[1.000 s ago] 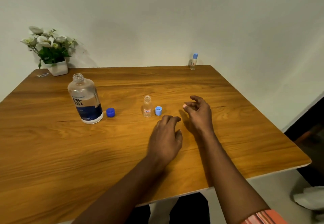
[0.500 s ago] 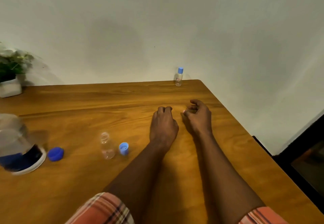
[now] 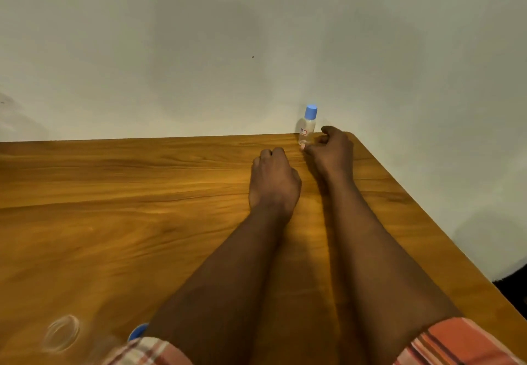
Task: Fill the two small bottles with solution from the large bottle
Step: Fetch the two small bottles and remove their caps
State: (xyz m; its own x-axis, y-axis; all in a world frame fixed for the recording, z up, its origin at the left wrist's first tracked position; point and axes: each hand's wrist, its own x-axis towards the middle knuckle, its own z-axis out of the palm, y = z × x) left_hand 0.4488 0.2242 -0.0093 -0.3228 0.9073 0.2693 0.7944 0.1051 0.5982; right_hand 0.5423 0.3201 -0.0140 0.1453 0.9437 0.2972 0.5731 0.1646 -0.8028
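Apparently the right hand [image 3: 330,150] cups the capped small bottle [image 3: 306,129] loosely, left hand [image 3: 273,182] fisted.

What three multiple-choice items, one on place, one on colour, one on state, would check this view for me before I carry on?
1. Where does the capped bottle stand?
A. at the table's far right corner, by the wall
B. at the table's near left edge
C. in the left hand

2. What colour is its cap?
A. red
B. light blue
C. white

3. How is the right hand now?
A. flat on the table, far from the bottle
B. lifting the bottle off the table
C. curled open beside the bottle's base, not closed round it

Answers:
1. A, since the bottle sits on the table at the corner where it meets the wall.
2. B, since the cap shows pale blue against the wall.
3. C, since the bottle stands on the table with the fingers beside it; the left hand is a loose fist, holding nothing.
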